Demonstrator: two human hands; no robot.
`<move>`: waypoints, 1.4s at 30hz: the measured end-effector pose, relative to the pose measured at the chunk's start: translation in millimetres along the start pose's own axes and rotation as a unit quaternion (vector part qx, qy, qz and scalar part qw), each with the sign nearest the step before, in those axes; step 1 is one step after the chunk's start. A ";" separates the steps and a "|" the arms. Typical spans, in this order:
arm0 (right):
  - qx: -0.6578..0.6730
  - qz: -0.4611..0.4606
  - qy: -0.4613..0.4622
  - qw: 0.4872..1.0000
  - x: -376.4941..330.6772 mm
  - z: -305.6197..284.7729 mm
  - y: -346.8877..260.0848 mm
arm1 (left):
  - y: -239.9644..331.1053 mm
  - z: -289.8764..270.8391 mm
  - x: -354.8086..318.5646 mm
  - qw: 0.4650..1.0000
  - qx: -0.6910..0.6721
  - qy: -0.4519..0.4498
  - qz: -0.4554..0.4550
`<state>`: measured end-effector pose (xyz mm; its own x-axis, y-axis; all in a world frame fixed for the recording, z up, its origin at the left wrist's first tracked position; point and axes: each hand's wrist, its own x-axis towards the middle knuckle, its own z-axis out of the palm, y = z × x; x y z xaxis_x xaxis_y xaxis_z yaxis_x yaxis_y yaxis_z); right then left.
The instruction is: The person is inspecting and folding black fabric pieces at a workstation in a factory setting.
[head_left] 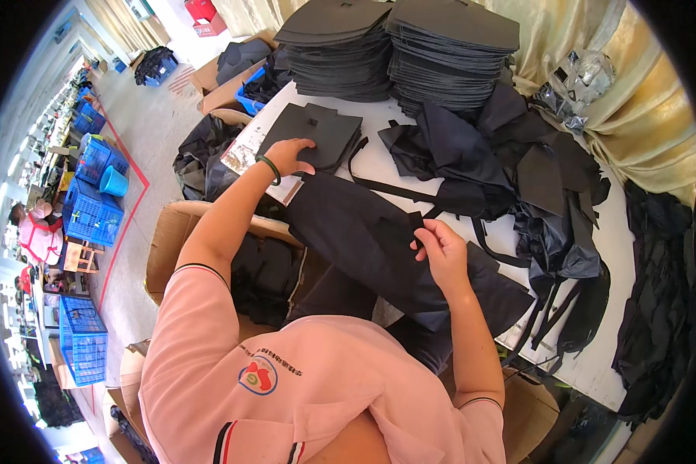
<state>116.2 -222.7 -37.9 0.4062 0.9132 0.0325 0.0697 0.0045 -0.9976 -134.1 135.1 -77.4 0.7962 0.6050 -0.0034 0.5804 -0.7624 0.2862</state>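
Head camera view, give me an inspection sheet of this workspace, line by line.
Surface: white table, mostly covered.
Job's things: dark fabric piece laid flat; small stack of black panels.
Clutter: two tall stacks of black panels, heap of dark cloth and straps, crumpled clear plastic.
Grippers: left hand rests on the small stack; right hand pinches the fabric's edge.
Cables: nothing seen.
Surroundings: cardboard box of dark fabric, blue crates, beige curtain.
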 end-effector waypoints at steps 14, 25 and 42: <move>-0.087 -0.177 0.167 0.966 32.0 -0.3 -3.4 | 191.4 -83.5 -74.0 0.948 -0.243 0.153 0.136; -0.093 -0.152 0.184 0.967 12.8 -23.2 2.0 | 228.2 -78.3 -82.9 0.906 -0.302 -0.020 0.296; -0.029 -0.144 0.051 0.988 0.8 -34.2 3.9 | 213.3 -67.9 -71.7 0.805 -0.447 -0.266 0.287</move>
<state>148.0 -235.9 -39.7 0.4519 0.8317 0.3226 0.2460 0.2315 -0.9412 -78.9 -55.3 48.9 0.9878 -0.1524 0.0336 -0.0741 -0.2685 0.9604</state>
